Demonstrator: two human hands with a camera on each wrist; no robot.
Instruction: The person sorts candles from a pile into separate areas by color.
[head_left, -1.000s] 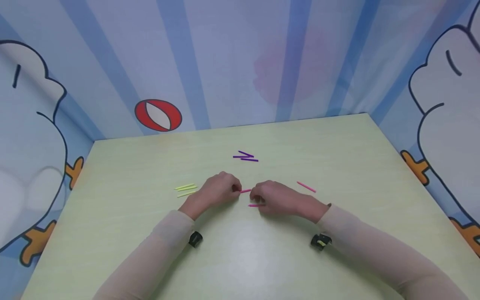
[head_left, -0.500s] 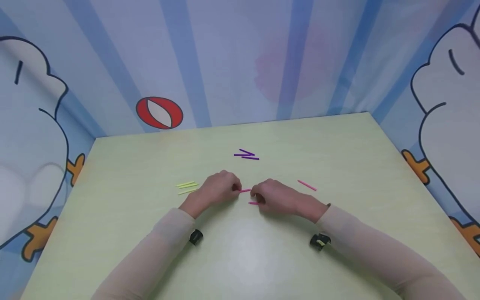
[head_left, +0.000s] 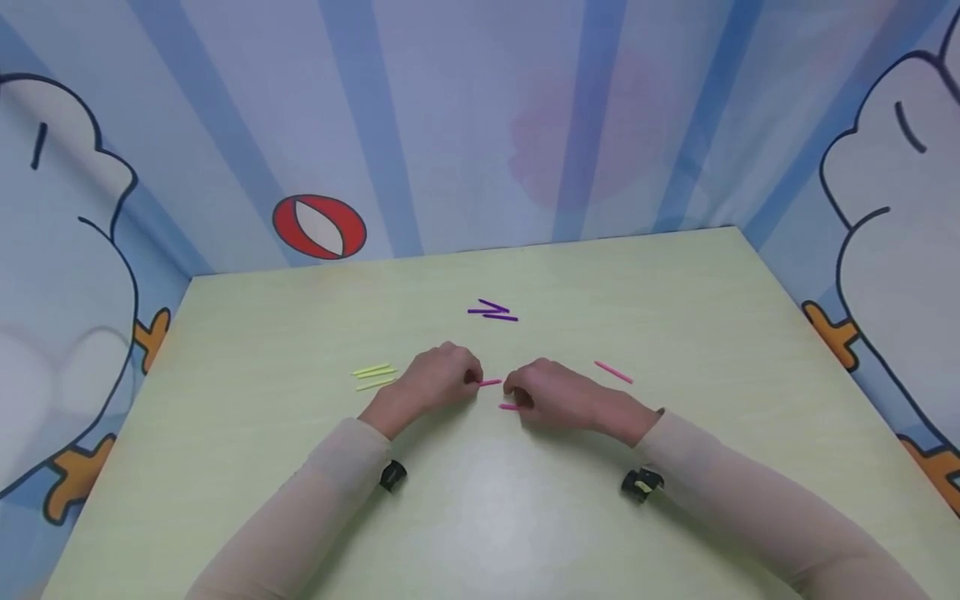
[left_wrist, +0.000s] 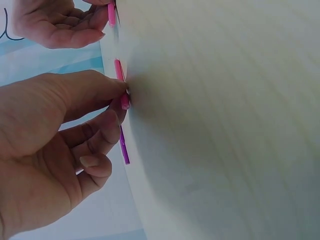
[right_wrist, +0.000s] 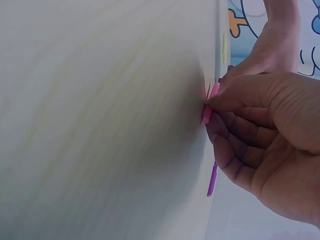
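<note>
In the head view my left hand [head_left: 442,377] is at mid-table, pinching one end of a short pink stick [head_left: 491,382] between thumb and forefinger. The left wrist view shows this pink stick [left_wrist: 119,70] down at the table surface. Just to the right, my right hand [head_left: 558,396] pinches a second pink stick [head_left: 508,407], whose left end pokes out nearer to me. In the right wrist view that pink stick [right_wrist: 215,91] lies between thumb and fingertip, tilted against the table. A third pink stick [head_left: 613,372] lies slantwise beyond the right hand, touched by neither.
Several yellow sticks [head_left: 373,372] lie beside the left hand, partly close to its wrist. Farther back, a loose group of purple sticks [head_left: 492,311] rests on the pale table [head_left: 300,325]. A printed cloth backdrop [head_left: 480,125] rises behind the table's far edge.
The right fingers have closed in on the nearer pink stick, and less of it shows now. The left hand has stayed almost still with its stick. The other sticks lie as before.
</note>
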